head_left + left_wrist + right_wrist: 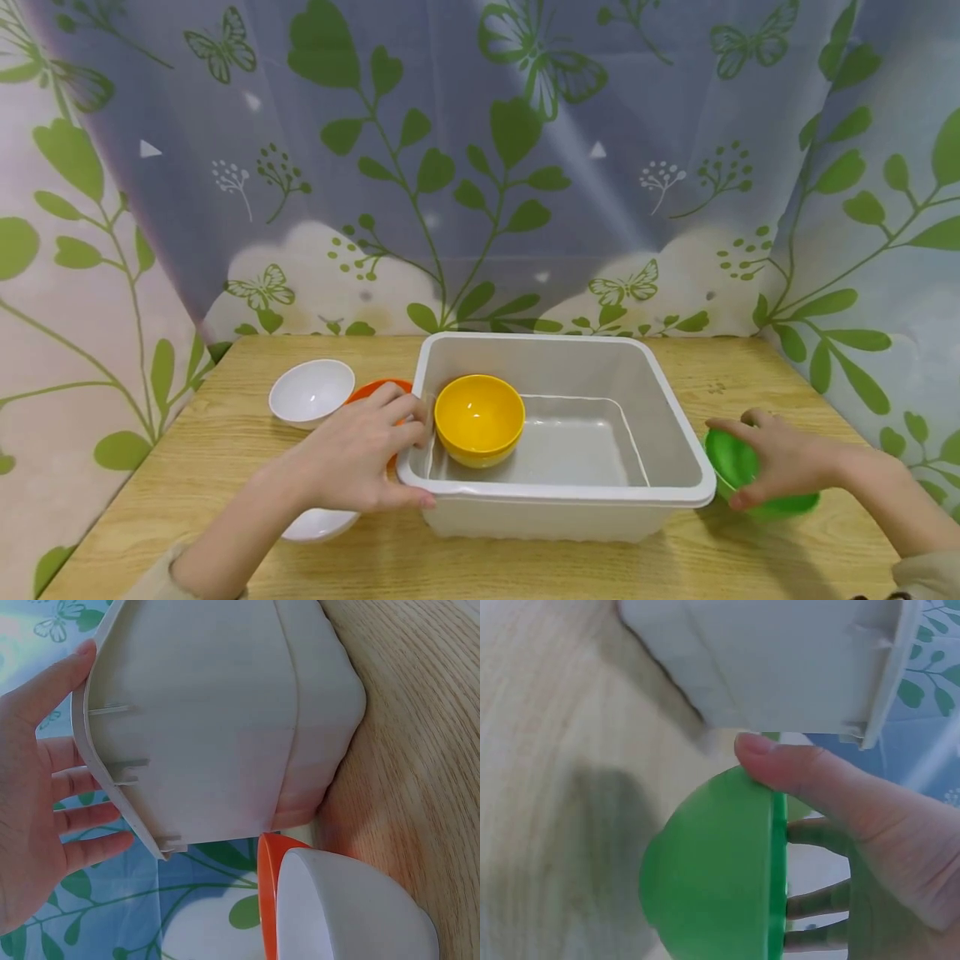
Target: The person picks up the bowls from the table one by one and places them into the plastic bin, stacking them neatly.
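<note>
A light grey plastic tub (555, 500) stands in the middle of the table. My left hand (367, 450) rests on its left rim near the front corner, thumb on the front edge, fingers spread along the side. Inside the tub, at the left, sits a yellow bowl (480, 417), seemingly stacked on another yellow one. To the tub's right, my right hand (787, 458) grips a green bowl (712, 862) by its rim, with the thumb on the outside. The bowl hangs just above the table, its shadow apart from it.
Left of the tub are a white bowl (311, 396), an orange bowl (268, 892) partly hidden by my left hand, and another white bowl (321, 525) under my left forearm. A leaf-patterned curtain (480, 167) hangs behind the wooden table (225, 467).
</note>
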A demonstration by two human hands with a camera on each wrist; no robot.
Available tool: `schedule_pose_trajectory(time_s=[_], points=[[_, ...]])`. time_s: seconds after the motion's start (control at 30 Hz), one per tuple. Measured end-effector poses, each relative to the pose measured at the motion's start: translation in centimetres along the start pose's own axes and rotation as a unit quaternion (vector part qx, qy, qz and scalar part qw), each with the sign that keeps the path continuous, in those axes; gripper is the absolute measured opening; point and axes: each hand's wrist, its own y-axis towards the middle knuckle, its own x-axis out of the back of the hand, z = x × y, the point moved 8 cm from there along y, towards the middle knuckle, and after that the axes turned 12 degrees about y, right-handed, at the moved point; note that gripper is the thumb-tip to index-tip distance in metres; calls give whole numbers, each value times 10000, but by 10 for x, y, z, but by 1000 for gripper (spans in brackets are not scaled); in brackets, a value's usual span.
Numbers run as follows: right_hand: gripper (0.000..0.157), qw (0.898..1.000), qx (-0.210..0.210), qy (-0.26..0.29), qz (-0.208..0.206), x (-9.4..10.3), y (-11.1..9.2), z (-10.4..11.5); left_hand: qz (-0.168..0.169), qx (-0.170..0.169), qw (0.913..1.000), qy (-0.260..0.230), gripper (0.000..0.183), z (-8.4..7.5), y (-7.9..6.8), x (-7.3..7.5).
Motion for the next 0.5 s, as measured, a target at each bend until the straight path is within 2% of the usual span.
schedule_pose_trajectory(time_s=[0.5], points=[[96, 9963, -86, -760, -393, 56, -4, 12, -44, -13, 10000, -6, 49, 0, 1, 1]])
